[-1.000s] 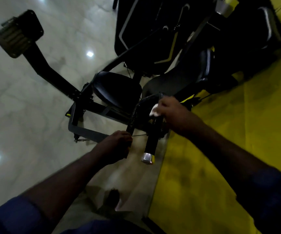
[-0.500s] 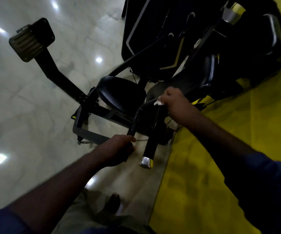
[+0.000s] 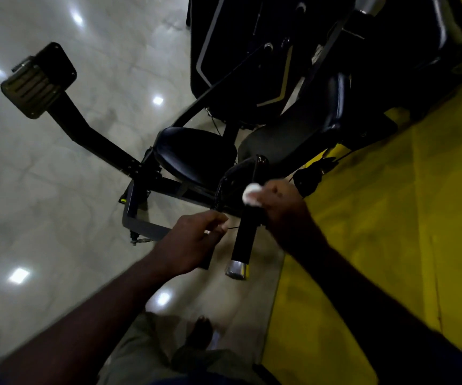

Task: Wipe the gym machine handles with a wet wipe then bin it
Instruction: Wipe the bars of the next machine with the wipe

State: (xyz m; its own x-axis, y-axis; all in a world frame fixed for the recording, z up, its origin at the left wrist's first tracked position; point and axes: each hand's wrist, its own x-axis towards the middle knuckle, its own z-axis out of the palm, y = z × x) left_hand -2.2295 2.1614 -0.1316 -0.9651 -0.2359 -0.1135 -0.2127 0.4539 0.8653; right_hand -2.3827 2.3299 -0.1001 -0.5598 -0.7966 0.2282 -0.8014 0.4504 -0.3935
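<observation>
The right hand [image 3: 282, 207] squeezes the scrunched white wet wipe [image 3: 251, 194] against the top of the long black handle [image 3: 245, 234], which runs down toward its shiny silver cap [image 3: 236, 269]; the left hand [image 3: 193, 240] curls round a dark bar [image 3: 207, 263] beside it

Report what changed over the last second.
The right hand, gripping the wet wipe, slid up the black handle toward its bend, then back down. The left hand kept holding the neighbouring grip; the gym machine stayed put.
</observation>
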